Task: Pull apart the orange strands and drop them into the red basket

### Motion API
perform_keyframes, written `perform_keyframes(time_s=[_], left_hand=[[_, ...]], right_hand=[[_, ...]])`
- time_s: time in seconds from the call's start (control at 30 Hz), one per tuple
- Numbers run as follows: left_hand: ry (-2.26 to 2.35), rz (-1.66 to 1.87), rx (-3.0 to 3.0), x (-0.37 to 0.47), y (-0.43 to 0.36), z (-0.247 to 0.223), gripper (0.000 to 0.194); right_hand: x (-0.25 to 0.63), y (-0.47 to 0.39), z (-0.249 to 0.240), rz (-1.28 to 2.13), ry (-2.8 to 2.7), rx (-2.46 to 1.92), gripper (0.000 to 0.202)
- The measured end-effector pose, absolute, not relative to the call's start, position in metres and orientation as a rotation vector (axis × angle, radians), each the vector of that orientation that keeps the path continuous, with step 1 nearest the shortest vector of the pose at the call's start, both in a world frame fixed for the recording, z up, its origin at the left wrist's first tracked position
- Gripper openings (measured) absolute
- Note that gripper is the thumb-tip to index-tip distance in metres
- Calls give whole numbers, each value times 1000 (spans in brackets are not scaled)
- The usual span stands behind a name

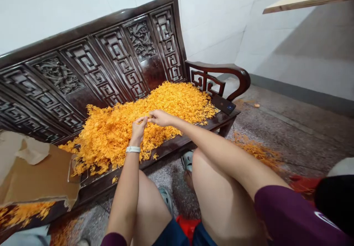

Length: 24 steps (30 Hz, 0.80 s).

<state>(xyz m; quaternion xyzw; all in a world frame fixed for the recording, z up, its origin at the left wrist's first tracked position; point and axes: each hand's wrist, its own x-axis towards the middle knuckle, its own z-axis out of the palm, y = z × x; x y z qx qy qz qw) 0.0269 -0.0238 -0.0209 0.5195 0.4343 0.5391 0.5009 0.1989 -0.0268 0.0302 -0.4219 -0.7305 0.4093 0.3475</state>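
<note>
A long heap of small, branched orange pieces (177, 98), apparently plastic, covers much of the seat of a dark carved wooden bench (190, 139). Just above the heap's front part, my two hands meet fingertip to fingertip. My left hand (139, 130), with a pale band on the wrist, is closed in a pinch. My right hand (160, 118) comes in from the right, its thumb and fingers also pinched together. Whatever lies between the fingertips is too small to make out against the orange behind it.
A torn cardboard box (35, 176) stands at the left, with more orange pieces below it. On the bench's right end lies a dark phone (223, 104) beside the armrest (221, 69). Thin orange scraps (256, 152) litter the floor. A wooden board edge (309, 0) juts in at upper right.
</note>
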Motion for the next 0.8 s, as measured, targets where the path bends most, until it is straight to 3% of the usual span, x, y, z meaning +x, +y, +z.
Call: perform_keyframes(time_s=[0.17, 0.27, 0.37, 0.5, 0.6, 0.8], left_hand=[[859, 1328, 1190, 28, -37, -9, 54], [697, 1327, 1067, 28, -49, 9, 51], [515, 1269, 914, 31, -62, 42, 42], [383, 1210, 934, 32, -79, 99, 33], [377, 1221, 1008, 25, -88, 131, 32], [580, 1213, 1211, 6, -73, 127, 22]], right_hand=[[233, -44, 74, 1180, -1519, -887, 17], [261, -66, 108, 1154, -1094, -568, 47], [273, -94, 133, 1103, -1020, -469, 71], [246, -109, 146, 1180, -1246, -650, 50], [211, -97, 146, 1024, -1437, -775, 45], [174, -52, 139, 611, -1731, -779, 41]])
